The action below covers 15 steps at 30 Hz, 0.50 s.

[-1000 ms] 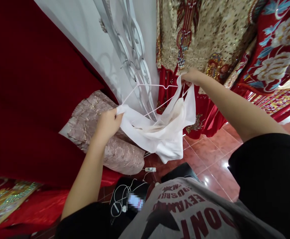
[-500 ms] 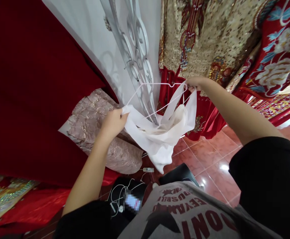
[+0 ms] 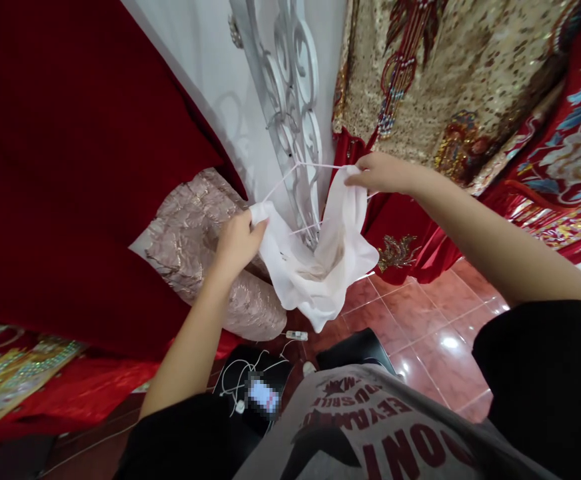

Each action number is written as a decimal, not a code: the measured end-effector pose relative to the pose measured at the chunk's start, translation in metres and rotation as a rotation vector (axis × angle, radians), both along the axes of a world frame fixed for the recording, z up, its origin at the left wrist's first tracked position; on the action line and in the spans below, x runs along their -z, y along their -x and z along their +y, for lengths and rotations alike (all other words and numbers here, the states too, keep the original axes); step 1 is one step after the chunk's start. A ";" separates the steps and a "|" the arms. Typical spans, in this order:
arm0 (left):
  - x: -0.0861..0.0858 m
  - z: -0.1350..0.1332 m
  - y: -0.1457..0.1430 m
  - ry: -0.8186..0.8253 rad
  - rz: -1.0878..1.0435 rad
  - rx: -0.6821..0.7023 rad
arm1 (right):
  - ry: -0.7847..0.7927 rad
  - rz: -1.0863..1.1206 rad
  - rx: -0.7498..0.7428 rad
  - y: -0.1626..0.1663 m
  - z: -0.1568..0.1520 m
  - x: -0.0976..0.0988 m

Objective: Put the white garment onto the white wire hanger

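A white sleeveless garment point(image 3: 304, 283) hangs in a loose U shape between my hands. My left hand point(image 3: 240, 243) is closed on its left strap, thumb on top. My right hand point(image 3: 378, 173) pinches its right strap. Inside the straps runs a thin white wire hanger point(image 3: 281, 182); its hook points up in front of the grey scrolled metal stand point(image 3: 290, 100). Part of the hanger's right arm is hidden by the cloth and my right hand.
A pink textured cloth point(image 3: 190, 233) lies left of my hands. Dark red drapery point(image 3: 70, 167) fills the left. Embroidered gold-sequined garments point(image 3: 435, 73) hang at right. Below, a phone point(image 3: 263, 397) and white cables rest on a black surface, with a reddish tiled floor point(image 3: 420, 320) around.
My right hand has shifted left along the hanger and now grips the strap nearer its top. The garment's right strap is drawn in toward the left, so the opening is narrower.
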State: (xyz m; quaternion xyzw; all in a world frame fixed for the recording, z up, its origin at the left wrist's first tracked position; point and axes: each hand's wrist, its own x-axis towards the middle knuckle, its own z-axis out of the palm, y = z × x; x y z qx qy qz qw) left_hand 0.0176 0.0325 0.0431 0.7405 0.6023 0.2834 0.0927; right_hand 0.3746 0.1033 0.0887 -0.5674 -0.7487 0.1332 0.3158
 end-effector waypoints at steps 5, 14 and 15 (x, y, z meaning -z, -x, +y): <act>0.026 0.009 0.008 -0.064 -0.277 -0.086 | -0.344 -0.155 0.024 0.019 -0.045 0.010; 0.061 -0.011 -0.016 -0.358 -0.436 -0.134 | -0.261 -0.085 -0.277 0.109 -0.046 0.134; 0.069 -0.015 -0.019 -0.398 -0.458 -0.148 | -0.262 -0.074 -0.213 0.116 -0.046 0.145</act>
